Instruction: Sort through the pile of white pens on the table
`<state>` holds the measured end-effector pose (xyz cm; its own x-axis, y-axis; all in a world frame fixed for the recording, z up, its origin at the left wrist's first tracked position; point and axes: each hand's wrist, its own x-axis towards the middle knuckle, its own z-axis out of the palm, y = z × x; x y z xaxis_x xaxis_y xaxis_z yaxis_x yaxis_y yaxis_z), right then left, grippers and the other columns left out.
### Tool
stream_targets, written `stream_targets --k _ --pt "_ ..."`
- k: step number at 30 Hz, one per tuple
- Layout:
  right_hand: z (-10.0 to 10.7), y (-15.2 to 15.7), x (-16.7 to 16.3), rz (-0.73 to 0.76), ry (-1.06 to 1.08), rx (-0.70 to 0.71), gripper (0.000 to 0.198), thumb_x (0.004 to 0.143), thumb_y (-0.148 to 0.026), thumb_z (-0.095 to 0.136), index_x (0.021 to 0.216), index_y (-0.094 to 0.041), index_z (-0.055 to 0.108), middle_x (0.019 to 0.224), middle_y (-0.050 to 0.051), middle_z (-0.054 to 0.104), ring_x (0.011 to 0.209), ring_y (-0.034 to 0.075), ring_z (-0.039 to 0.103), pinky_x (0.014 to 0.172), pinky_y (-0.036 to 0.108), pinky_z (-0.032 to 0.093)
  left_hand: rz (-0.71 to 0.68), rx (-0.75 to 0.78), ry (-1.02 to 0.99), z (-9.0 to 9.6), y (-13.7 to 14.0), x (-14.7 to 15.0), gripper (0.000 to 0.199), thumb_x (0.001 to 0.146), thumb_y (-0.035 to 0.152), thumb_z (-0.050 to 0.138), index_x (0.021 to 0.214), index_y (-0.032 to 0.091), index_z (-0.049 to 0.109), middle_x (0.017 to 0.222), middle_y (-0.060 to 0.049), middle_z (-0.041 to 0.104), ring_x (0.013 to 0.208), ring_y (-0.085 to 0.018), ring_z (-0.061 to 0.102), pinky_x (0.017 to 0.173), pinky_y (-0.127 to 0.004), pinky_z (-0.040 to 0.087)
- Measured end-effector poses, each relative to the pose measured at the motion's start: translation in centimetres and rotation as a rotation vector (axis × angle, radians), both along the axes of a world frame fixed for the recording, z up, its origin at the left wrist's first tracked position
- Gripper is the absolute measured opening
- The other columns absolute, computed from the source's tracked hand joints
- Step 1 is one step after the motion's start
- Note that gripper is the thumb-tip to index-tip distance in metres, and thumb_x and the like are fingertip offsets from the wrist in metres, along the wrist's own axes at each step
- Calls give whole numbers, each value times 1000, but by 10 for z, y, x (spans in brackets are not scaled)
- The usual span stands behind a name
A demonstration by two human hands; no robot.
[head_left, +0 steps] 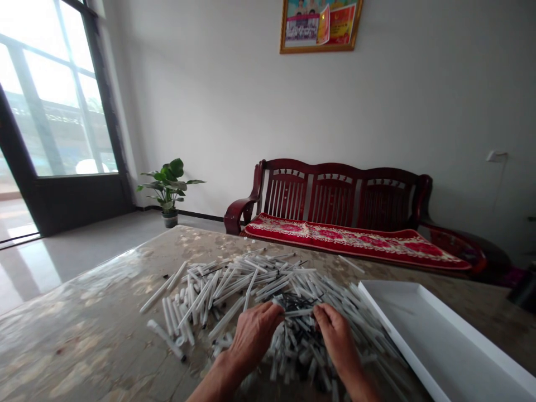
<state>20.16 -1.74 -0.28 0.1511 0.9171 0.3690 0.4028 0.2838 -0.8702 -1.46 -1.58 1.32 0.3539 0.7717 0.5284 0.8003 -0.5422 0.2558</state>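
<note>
Between my two hands lies a slim translucent white pen barrel point(298, 313), level above the heap. My left hand point(256, 328) is closed round its left end. The fingertips of my right hand point(335, 333) pinch its right end. Just behind the hands spreads a pile of similar whitish pen barrels point(243, 276). Below and between the wrists is a blurred heap of short clear and black pen parts point(299, 349); their exact kind is hard to make out. One thicker pen-like piece point(166, 339) with a dark end lies apart at the left.
A shallow white tray point(412, 287) stands at the right of the table point(84, 335), which has a patterned cover. Beyond it are a red wooden bench point(335, 190) with a floral red mat point(335, 234), a potted plant point(170, 187) and a glass door point(62, 111).
</note>
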Motion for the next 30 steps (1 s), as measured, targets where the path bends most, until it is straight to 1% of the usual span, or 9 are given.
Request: stream_targets --k 5,10,16,20,22,24,26,28,30 --pt "6 0 -2 2 19 67 44 82 -62 59 73 -20 71 65 4 66 64 21 62 62 27 50 18 -15 -5 -1 2 -3 10 93 21 60 87 24 67 77 3 72 67 -14 67 58 -22 37" --pt "6 0 -2 79 161 -36 43 80 -60 63 91 -20 75 79 7 74 73 24 68 67 31 55 35 10 -6 -2 1 -4 9 92 22 61 87 24 68 77 3 72 68 -14 67 58 -22 39" --pt "1 3 0 43 87 -64 44 81 -62 59 67 -21 64 55 0 57 56 18 55 54 27 46 16 56 0 -1 1 -5 10 93 25 61 85 25 68 75 2 71 66 -14 66 58 -22 40" --pt "3 2 -3 43 153 -20 39 76 -55 68 89 -19 73 79 5 71 73 22 64 69 29 51 18 54 -23 -1 1 -6 12 94 25 58 87 25 68 75 2 71 66 -14 67 58 -21 40" --pt "2 1 -4 37 207 -33 43 78 -57 66 97 -19 73 83 6 72 73 21 65 68 29 52 19 53 -32 -1 2 -6 13 94 26 57 87 25 69 75 2 71 67 -14 67 59 -21 41" --pt "1 0 -5 23 203 -59 46 83 -62 59 94 -19 72 73 3 68 63 19 61 60 27 49 21 49 -34 -1 1 -6 15 95 27 56 87 25 69 75 2 71 67 -14 67 59 -21 42" --pt "1 0 -4 14 134 -67 49 85 -65 54 78 -20 70 61 0 62 55 17 55 53 26 45 20 35 -25 0 1 -5 16 95 28 55 87 25 69 76 1 71 68 -14 67 60 -20 42" --pt "2 1 -3 25 64 -51 50 84 -66 56 67 -20 66 55 0 58 54 17 54 52 26 43 25 13 -13 1 0 -4 17 95 27 55 87 25 70 76 1 72 69 -14 67 61 -20 42" --pt "4 1 -2 35 68 -28 47 80 -65 61 71 -20 69 61 2 64 60 19 59 58 27 47 34 -11 -6 2 0 -4 17 95 27 55 88 25 70 77 1 72 71 -15 68 61 -21 42"
